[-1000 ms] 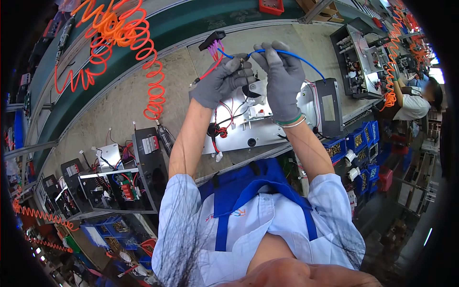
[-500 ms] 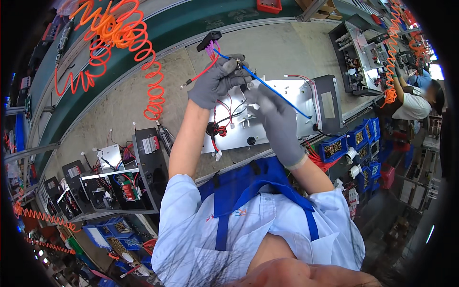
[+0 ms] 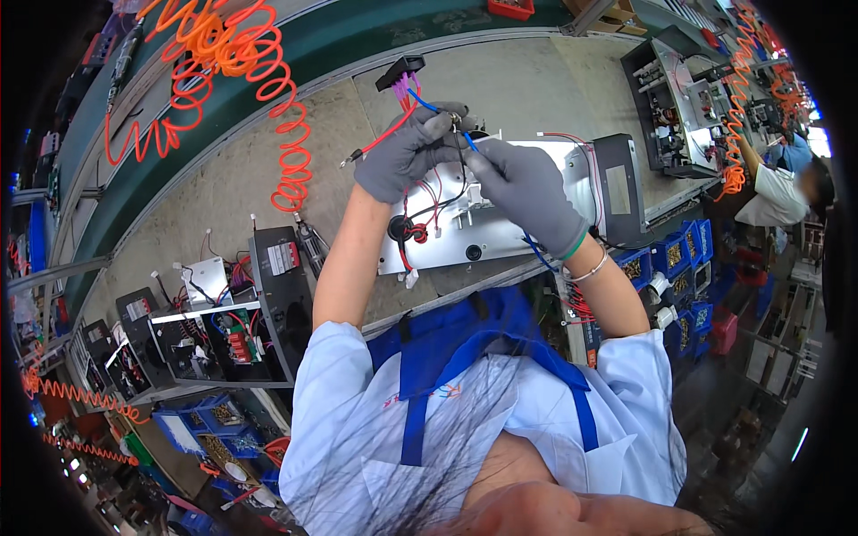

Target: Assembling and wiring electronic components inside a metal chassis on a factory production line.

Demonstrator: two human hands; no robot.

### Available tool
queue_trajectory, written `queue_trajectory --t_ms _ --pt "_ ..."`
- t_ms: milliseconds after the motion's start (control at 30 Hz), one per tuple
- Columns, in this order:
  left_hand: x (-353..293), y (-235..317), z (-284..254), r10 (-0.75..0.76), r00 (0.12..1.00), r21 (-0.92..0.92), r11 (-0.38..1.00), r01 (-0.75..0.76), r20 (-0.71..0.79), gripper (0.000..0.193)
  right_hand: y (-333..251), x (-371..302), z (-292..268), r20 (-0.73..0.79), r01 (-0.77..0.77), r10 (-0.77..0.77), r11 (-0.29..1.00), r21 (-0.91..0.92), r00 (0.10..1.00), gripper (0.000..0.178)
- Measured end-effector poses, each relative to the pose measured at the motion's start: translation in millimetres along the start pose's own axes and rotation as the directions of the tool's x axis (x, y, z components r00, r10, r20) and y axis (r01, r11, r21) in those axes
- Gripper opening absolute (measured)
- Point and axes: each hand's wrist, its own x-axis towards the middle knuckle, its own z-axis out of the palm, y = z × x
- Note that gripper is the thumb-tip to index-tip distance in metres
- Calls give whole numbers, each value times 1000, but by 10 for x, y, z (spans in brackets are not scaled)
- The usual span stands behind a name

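Observation:
Both my hands wear grey gloves and work above a silver metal chassis plate (image 3: 487,234) on the bench. My left hand (image 3: 407,152) pinches a wire bundle (image 3: 413,100) of purple, red and blue leads that ends in a black connector (image 3: 400,70). My right hand (image 3: 527,192) grips the blue wire (image 3: 468,143) just to the right of the left hand's fingers, and that wire runs on under its wrist. A black round part with red and black leads (image 3: 402,229) sits on the plate below my left wrist.
An orange coiled air hose (image 3: 268,107) hangs at the upper left. Open black electronic units (image 3: 214,330) stand at the left, another (image 3: 679,98) at the upper right. Blue parts bins (image 3: 666,259) line the right bench edge. A seated person (image 3: 786,188) works at the far right.
My right hand has come down from the top of the harness and drawn in toward my left hand, sliding along the blue wire. The left hand keeps its hold on the bundle.

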Motion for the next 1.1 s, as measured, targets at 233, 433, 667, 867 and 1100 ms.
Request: queue_trajectory --t_ms 233,433,667,867,1100 --pt "-15 1 -94 -68 998 78 995 68 -3 46 5 -57 72 -22 186 -204 925 -330 979 28" --pt "-49 -1 -81 -71 995 -20 997 72 68 42 17 33 -38 201 -45 11 984 169 980 33" --pt "-73 61 85 -165 984 182 968 176 -74 33 -4 -137 23 215 -164 108 952 260 971 33" --pt "-7 159 50 -259 948 458 831 315 -183 27 513 -106 -100 -180 122 -174 956 -266 968 50" --pt "348 -47 -24 -354 915 505 764 402 -193 24 889 195 145 133 -29 13 992 124 991 65"
